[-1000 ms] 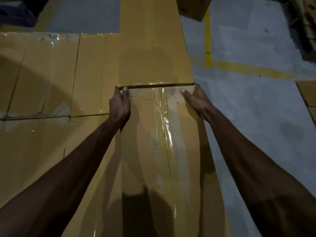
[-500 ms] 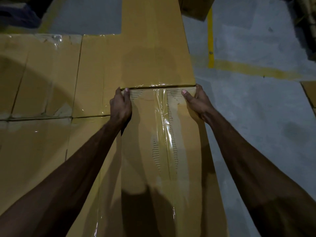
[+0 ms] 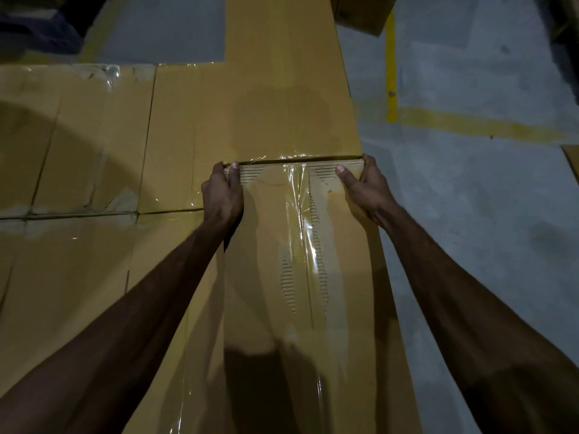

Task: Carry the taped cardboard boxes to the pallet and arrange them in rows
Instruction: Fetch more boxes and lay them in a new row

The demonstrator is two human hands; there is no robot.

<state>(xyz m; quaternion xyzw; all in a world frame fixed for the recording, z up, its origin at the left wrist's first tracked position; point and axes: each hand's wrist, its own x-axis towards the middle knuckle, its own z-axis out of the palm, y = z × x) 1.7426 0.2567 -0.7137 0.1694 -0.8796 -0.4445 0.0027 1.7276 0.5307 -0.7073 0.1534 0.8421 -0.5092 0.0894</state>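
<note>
The scene is dim, lit softly from behind and above the wearer. A head-shaped shadow falls on the near end of the box (image 3: 266, 308), and a broad curved one crosses the boxes (image 3: 78, 151) at left. The clear tape (image 3: 302, 220) throws white glare streaks. The top corners sink into black. Straight edges bow toward the frame's sides. The floor (image 3: 470, 214) looks grainy, and the forearms (image 3: 454, 292) show almost no detail.

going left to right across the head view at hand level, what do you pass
row of taped boxes → left hand → gripped box → right hand → grey floor
</note>
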